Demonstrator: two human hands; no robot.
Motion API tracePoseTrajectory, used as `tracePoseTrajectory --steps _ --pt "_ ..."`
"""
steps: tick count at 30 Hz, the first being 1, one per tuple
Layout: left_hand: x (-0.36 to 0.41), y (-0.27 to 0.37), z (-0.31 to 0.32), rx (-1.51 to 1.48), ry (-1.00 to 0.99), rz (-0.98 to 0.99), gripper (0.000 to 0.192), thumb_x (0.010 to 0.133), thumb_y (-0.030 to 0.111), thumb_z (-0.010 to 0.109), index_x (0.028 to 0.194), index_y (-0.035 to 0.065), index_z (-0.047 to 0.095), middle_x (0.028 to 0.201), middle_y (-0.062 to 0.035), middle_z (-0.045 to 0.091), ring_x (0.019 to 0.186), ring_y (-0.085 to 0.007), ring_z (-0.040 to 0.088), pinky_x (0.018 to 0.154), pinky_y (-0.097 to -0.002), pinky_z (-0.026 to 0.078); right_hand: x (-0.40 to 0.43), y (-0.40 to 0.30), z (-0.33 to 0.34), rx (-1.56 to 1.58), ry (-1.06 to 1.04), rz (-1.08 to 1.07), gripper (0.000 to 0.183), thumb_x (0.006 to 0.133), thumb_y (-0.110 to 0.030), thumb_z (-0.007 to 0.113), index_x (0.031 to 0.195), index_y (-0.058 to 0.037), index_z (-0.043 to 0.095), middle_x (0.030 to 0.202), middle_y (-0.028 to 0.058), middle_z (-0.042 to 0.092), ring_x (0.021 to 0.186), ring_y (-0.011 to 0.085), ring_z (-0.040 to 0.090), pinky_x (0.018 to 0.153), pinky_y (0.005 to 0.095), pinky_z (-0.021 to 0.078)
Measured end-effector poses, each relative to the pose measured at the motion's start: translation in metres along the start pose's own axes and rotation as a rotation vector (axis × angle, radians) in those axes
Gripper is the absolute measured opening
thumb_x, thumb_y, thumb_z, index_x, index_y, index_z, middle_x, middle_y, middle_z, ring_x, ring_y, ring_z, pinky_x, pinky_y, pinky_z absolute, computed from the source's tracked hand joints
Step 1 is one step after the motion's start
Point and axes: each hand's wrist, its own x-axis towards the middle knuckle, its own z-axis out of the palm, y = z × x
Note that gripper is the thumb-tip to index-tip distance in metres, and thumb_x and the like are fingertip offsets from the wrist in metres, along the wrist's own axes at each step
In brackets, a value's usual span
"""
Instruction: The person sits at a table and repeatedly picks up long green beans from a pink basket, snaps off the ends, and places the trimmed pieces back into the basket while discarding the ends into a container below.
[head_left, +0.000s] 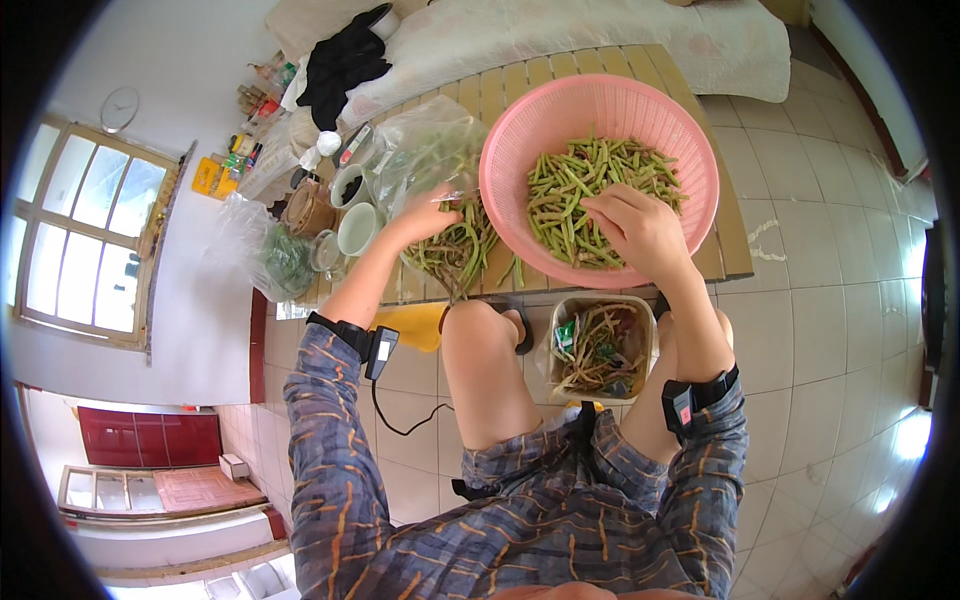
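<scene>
A large pink plastic colander (517, 150) stands on the slatted wooden table, holding many short pieces of green beans (574, 184). Over these pieces is my right hand (637, 225), its thumb and fingertips pinched together; whether a bean piece is between them cannot be made out. To the left, my left hand (427, 217) reaches to the pile of long green beans (469, 244) at the mouth of a clear plastic bag (427, 142). Its fingers touch the beans, but their grip is partly hidden. A few long beans lie between the pile and the colander.
A waste bin (649, 337) with bean scraps and wrappers stands on the tiled floor between my knees. Left of the bag are two pale bowls (358, 229), a brown lidded container (309, 210), a glass jar (325, 251) and a bag of greens (285, 262). A covered sofa (600, 30) borders the table's far side.
</scene>
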Motion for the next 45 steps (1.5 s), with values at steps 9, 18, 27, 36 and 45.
tracePoseTrajectory --steps 9,18,27,36,45 --pt "-0.020 -0.013 0.013 0.261 0.217 -0.053 0.046 0.086 -0.001 0.063 0.130 0.0143 0.067 0.129 -0.0267 0.060 0.124 -0.0485 0.056 0.106 -0.0494 0.048 -0.006 0.002 0.001 -0.003 -0.009 0.010 0.010 0.093 -0.013 0.073 0.102 -0.0112 0.078 0.092 0.0042 0.071 0.077 0.0291 0.071 0.066 0.0419 0.0584" --pt "-0.054 0.007 0.035 0.387 0.470 0.469 0.046 0.085 0.000 0.069 0.126 0.0204 0.074 0.154 -0.0158 0.050 0.139 -0.0384 0.050 0.114 -0.0453 0.042 -0.006 0.003 0.003 -0.012 -0.002 0.005 0.008 0.094 -0.015 0.072 0.100 -0.0113 0.077 0.090 0.0044 0.070 0.076 0.0300 0.070 0.065 0.0428 0.0577" --pt "-0.037 0.008 0.047 0.336 0.545 0.282 0.008 0.085 0.012 0.073 0.078 0.0095 0.075 0.090 -0.0072 0.072 0.100 -0.0306 0.067 0.093 -0.0443 0.050 -0.006 0.004 0.004 -0.037 -0.049 0.015 0.009 0.093 -0.015 0.073 0.100 -0.0112 0.077 0.090 0.0044 0.069 0.076 0.0299 0.070 0.065 0.0424 0.0576" --pt "-0.002 0.014 0.059 0.284 0.579 0.044 0.033 0.083 0.038 0.084 0.081 0.0055 0.077 0.076 -0.0162 0.073 0.075 -0.0361 0.070 0.069 -0.0480 0.054 -0.005 0.002 0.002 -0.029 -0.050 0.003 0.010 0.093 -0.014 0.073 0.101 -0.0108 0.078 0.090 0.0044 0.071 0.077 0.0297 0.070 0.066 0.0421 0.0580" --pt "-0.018 0.030 0.034 -0.440 0.332 -0.162 0.022 0.086 0.022 0.073 0.079 0.0018 0.077 0.070 -0.0080 0.067 0.067 -0.0182 0.059 0.065 -0.0338 0.043 -0.005 0.002 0.001 -0.032 -0.054 -0.012 0.010 0.093 -0.014 0.073 0.101 -0.0113 0.078 0.089 0.0044 0.070 0.076 0.0295 0.070 0.065 0.0418 0.0580"
